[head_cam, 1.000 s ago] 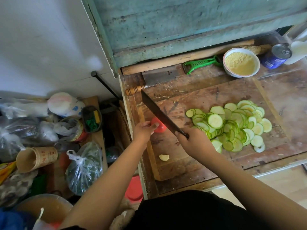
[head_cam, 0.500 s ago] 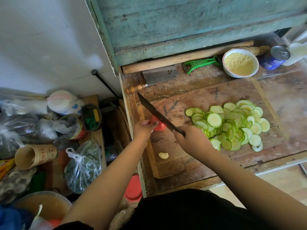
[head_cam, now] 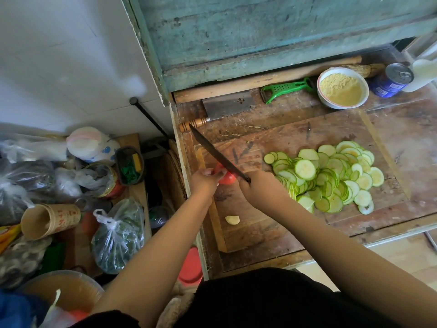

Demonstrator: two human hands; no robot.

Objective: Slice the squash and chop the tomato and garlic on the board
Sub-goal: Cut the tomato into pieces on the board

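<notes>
Red tomato (head_cam: 228, 178) under left hand (head_cam: 205, 179); right hand (head_cam: 261, 189) grip holds knife (head_cam: 217, 153).

A home kitchen: worn wooden board (head_cam: 295, 138), cleaver (head_cam: 227, 105), peeler (head_cam: 283, 87), bagged groceries (head_cam: 118, 235).

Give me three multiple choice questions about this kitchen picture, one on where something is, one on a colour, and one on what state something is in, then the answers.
1. Where does the garlic clove lie on the cutting board?
A. Nearer the person than the tomato
B. Under the squash slices
C. Beside the bowl

2. What colour is the peeler?
A. Red
B. Green
C. Blue

3. What state is the squash in?
A. Whole
B. Halved lengthwise
C. Cut into thin rounds

Answers: 1 A, the clove sits alone on the board's near part, below the tomato. 2 B, its handle is bright green. 3 C, a heap of round slices covers the board's right side, while the right hand holds the knife over the tomato and the left hand steadies it.
</notes>
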